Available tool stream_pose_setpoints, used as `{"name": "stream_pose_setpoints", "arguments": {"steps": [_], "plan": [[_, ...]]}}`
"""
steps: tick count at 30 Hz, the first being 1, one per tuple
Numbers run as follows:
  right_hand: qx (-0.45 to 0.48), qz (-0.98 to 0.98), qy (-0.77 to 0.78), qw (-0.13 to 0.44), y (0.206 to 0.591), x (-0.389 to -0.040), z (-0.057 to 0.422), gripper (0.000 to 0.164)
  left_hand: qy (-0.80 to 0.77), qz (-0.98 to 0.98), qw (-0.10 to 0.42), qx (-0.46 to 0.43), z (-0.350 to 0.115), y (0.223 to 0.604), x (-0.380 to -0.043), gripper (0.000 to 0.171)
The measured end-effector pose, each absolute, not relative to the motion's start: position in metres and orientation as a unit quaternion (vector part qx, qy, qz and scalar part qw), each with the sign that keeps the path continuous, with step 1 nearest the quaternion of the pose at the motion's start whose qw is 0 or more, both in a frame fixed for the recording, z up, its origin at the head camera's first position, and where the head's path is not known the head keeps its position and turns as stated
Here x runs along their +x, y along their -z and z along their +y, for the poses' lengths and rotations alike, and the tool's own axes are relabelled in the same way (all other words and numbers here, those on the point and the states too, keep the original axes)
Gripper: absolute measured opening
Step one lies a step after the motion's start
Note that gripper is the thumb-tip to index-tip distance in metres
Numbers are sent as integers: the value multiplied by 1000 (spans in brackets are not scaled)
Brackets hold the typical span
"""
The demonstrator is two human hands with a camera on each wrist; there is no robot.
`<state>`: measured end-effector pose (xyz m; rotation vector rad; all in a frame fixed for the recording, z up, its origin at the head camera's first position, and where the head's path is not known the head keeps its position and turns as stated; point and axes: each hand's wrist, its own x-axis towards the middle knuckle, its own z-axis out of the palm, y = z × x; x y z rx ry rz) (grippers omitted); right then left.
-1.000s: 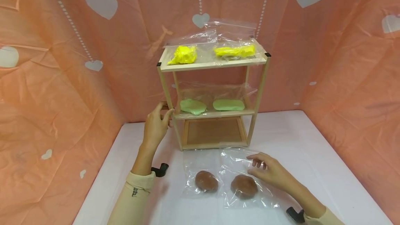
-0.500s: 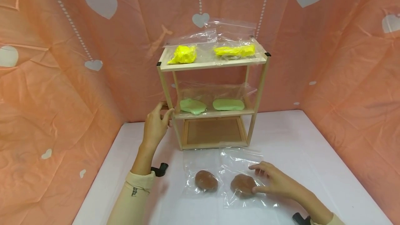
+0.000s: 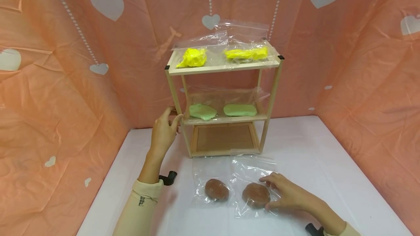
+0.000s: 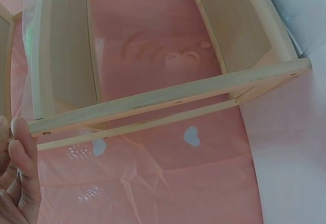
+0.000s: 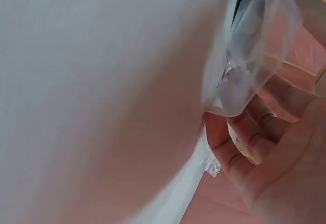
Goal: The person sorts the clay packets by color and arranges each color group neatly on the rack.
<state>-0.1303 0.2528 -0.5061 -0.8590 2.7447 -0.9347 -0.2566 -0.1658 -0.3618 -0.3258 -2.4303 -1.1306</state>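
On the left, my left hand (image 3: 164,130) holds the left front post of a small wooden rack (image 3: 229,120) at middle-shelf height. In the left wrist view, the fingers (image 4: 25,158) bend beside the wooden post (image 4: 175,98). My right hand (image 3: 288,194) is at the right edge of a clear zip bag (image 3: 244,212) with a brown clay lump (image 3: 256,195) inside. Its thumb and fingers curl round the bag's side; in the right wrist view the bag's film (image 5: 239,91) lies against the fingers (image 5: 219,132). Left of it lies a second bagged brown lump (image 3: 217,189).
Yellow clay pieces (image 3: 193,57) in clear bags lie on the top shelf. Two pale green pieces (image 3: 240,110) in bags lie on the middle shelf. A brown board (image 3: 226,137) forms the bottom level. Peach cloth walls surround the white table (image 3: 311,148).
My right hand has come down to the right-hand bag, thumb beside the brown lump, and the bag's right edge is now drawn in. The left hand stays on the post.
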Motion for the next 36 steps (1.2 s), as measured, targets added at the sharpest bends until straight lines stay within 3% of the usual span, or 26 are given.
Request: {"name": "stream_pose_setpoints", "arguments": {"steps": [36], "plan": [[-293,920,252,70,499,-132,241,61,403,-881,218,-116,-165,361,-256,35]]}}
